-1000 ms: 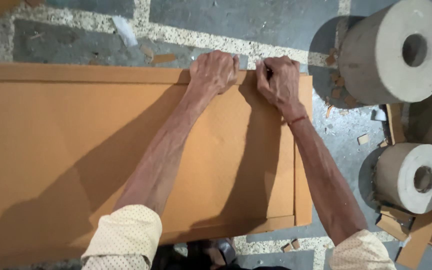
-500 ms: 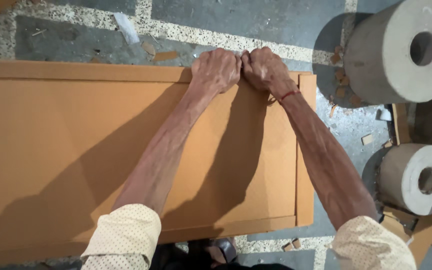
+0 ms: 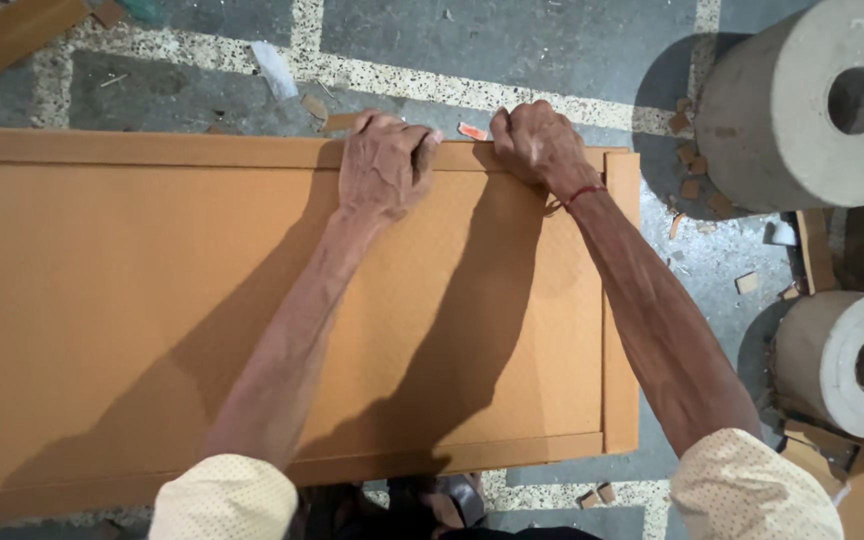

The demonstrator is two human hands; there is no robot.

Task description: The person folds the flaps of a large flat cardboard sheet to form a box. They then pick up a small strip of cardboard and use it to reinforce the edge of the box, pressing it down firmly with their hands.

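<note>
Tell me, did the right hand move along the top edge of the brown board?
Yes. The right hand slid left along the board's far edge, away from the board's right corner, until it met the left hand, then drew slightly apart.

Two bare forearms reach away from the viewer, sleeves in pale cream fabric bunched at the elbows near the bottom edge. The left hand [image 3: 384,165] lies knuckles up, fingers curled over at the far end. The right hand [image 3: 535,140] sits just to its right, also clenched, fingers bent under. A thin red thread circles the right wrist.
</note>
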